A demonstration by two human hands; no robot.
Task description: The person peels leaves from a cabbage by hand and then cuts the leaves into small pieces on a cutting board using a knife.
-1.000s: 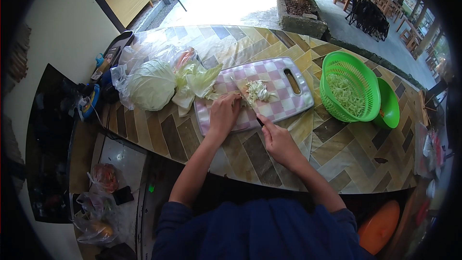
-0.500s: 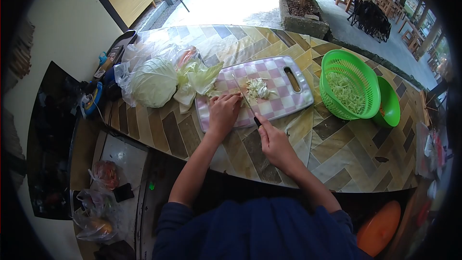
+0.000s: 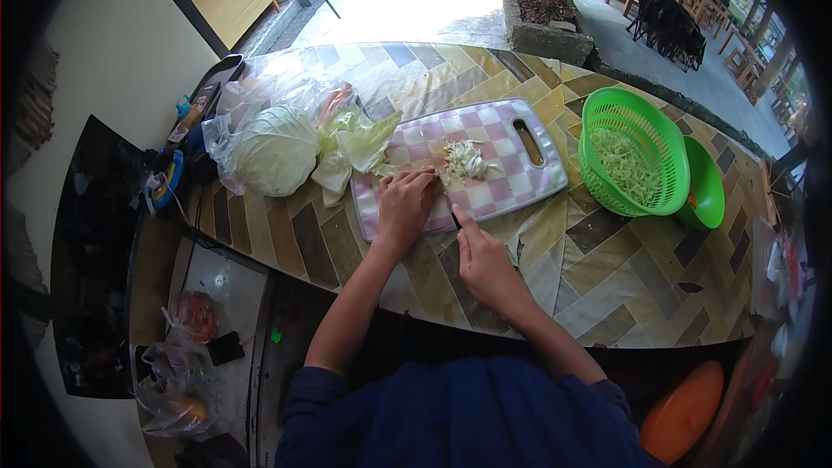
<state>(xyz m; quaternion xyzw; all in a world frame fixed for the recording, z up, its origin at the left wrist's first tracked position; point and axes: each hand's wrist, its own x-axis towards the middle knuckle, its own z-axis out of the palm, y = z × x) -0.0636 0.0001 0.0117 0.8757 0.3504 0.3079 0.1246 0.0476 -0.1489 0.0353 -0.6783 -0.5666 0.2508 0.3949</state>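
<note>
Tabletop [image 3: 641, 290] bare along near edge, right fingers [image 3: 469, 236] round knife [image 3: 456, 217], left fingers [image 3: 417, 182] over board [image 3: 518, 180], grip unclear

I count one left hand [image 3: 405, 208] and one right hand [image 3: 485, 264]; one knife [image 3: 457, 219]; one checkered cutting board [image 3: 511, 180]; one cabbage head [image 3: 277, 152]; one heap of shreds [image 3: 466, 159] on the board; one green basket [image 3: 650, 124] and one green bowl [image 3: 711, 195]; outside, one planter [image 3: 544, 39].

Single view: head-worn, wide-angle, dark-cornered. Faces forward and down from above the wearer's navy shirt [image 3: 468, 416], bottom edge. Near range: desk [image 3: 624, 286] across middle, chequered cutting board [image 3: 490, 120] close to centre. Far range: paved yard [image 3: 407, 4], top.
</note>
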